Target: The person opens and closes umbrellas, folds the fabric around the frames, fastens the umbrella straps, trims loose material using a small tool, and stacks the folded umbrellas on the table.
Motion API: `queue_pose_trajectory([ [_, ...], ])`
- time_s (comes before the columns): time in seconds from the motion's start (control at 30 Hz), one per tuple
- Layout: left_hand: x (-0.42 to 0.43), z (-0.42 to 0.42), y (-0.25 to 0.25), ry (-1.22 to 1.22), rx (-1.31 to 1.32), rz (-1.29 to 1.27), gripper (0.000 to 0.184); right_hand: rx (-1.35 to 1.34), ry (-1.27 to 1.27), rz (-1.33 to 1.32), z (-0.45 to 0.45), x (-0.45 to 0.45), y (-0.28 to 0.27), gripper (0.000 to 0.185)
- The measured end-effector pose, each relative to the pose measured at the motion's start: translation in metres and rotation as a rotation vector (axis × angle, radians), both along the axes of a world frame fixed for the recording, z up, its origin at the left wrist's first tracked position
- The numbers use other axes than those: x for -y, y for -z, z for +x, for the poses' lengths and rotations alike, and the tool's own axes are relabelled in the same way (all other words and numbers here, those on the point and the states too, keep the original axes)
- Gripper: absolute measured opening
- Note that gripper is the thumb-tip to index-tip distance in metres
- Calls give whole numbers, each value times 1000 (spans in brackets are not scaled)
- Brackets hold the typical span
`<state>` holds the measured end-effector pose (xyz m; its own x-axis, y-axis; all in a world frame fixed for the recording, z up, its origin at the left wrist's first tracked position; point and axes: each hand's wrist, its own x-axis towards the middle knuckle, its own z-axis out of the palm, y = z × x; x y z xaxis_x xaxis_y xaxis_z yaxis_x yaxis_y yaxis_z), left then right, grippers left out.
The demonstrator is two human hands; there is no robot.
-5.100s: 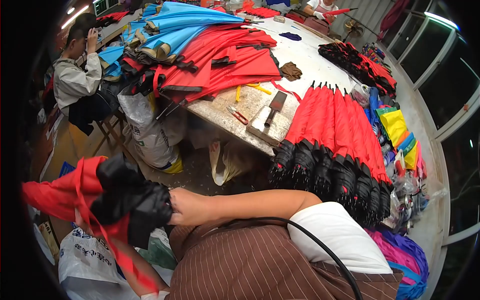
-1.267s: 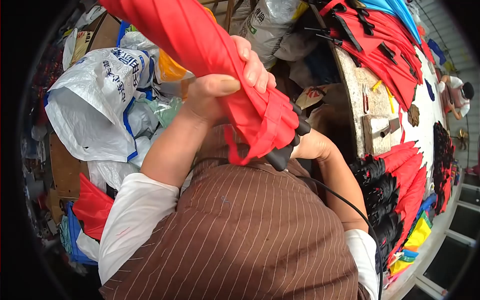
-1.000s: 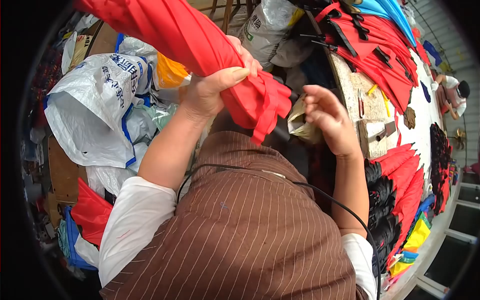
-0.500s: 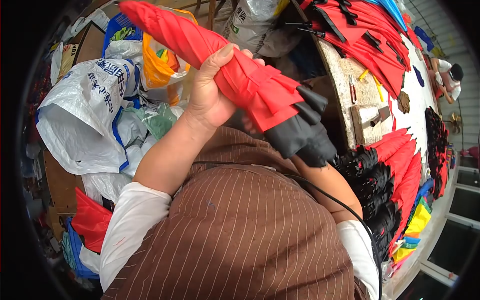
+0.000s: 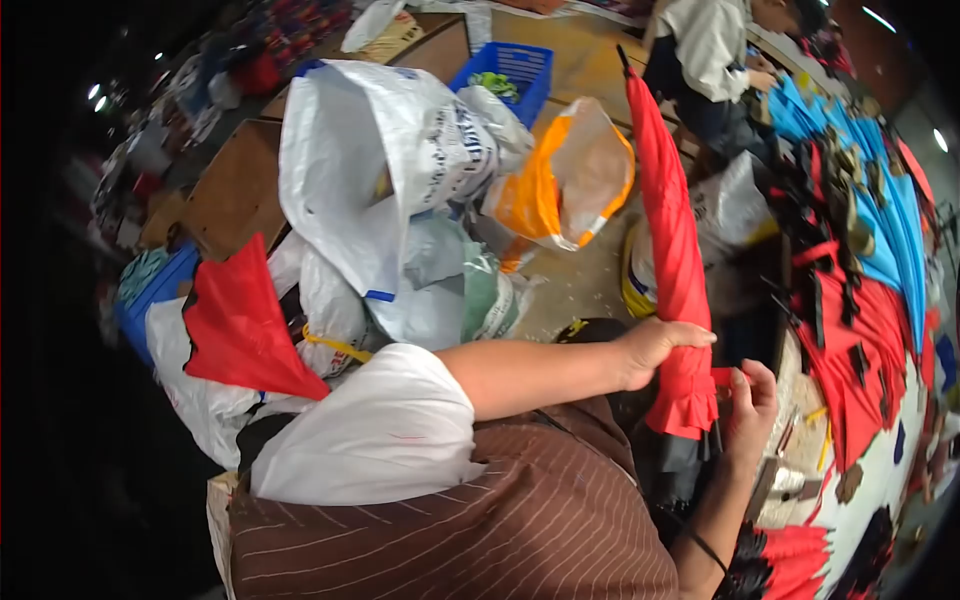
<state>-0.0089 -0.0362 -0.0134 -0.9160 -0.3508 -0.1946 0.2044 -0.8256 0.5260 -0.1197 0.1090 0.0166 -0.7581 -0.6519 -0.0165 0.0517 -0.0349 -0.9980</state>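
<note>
A folded red umbrella stands nearly upright before me, its thin black tip at the top and dark fabric at its lower end. My left hand is wrapped around it low down, thumb across the front. Just to the right, my right hand pinches a short red strap that stretches out from the umbrella's side. The umbrella's handle is hard to make out near my apron.
White woven sacks, an orange-rimmed bag and a blue crate crowd the left. Red umbrellas and blue ones cover the workbench at right. A person works behind it.
The umbrella has swung from a leftward slant to nearly upright and moved right. My right hand, mostly hidden before, now shows beside it with the strap. My view has turned left.
</note>
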Motion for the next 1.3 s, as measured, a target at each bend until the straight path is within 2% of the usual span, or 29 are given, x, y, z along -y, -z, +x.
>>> queue_pose_trajectory([
  [0.1, 3, -20, 12, -87, 30, -22, 11, -690, -113, 206, 27, 12, -26, 14],
  [0.13, 4, -28, 17, -119, 26, -23, 9, -684, -124, 199, 31, 17, -30, 14],
  [0.23, 5, -36, 20, -131, 22, -6, 10, -1568, -267, 406, 40, 36, -38, 24],
  [0.37, 5, -35, 10, -66, 63, 78, 14, -1621, -202, 571, 54, 43, -29, 35],
  [0.43, 6, -32, 6, -38, 166, 185, 17, -1683, -176, 510, 64, 41, -20, 37],
  [0.5, 14, -38, 18, -41, 156, 211, 19, -1802, -121, 407, 77, 33, -8, 42],
  [0.53, 19, -41, 27, -38, 147, 243, 21, -1800, -123, 404, 89, 28, -1, 42],
  [0.6, 23, -40, 37, -35, 141, 274, 22, -1422, -463, 489, 111, 16, 9, 46],
  [0.63, 25, -36, 37, -17, 133, 303, 23, -1422, -459, 486, 114, 14, 10, 46],
  [0.73, 27, -28, 46, 18, 109, 355, 24, -1058, -693, 675, 116, 9, 12, 48],
  [0.83, 14, -20, 91, 29, 162, 383, 27, -985, -705, 539, 112, 5, 37, 47],
  [0.9, 4, -11, 112, 82, 331, 393, 27, -941, -717, 475, 111, 4, 45, 46],
  [1.03, -4, 8, 96, 34, 398, 384, 29, -873, -742, 462, 111, 3, 51, 39],
  [1.07, -4, 10, 114, 39, 397, 375, 29, -819, -769, 420, 113, 2, 54, 36],
  [1.13, 4, -9, 167, 148, 223, 406, 34, -763, -760, 323, 106, 4, 55, 30],
  [1.2, 5, -10, 176, 164, 108, 379, 38, -760, -764, 389, 100, 1, 68, 27],
  [1.3, 4, -5, 149, 202, 100, 363, 40, -759, -751, 426, 95, 7, 60, 25],
])
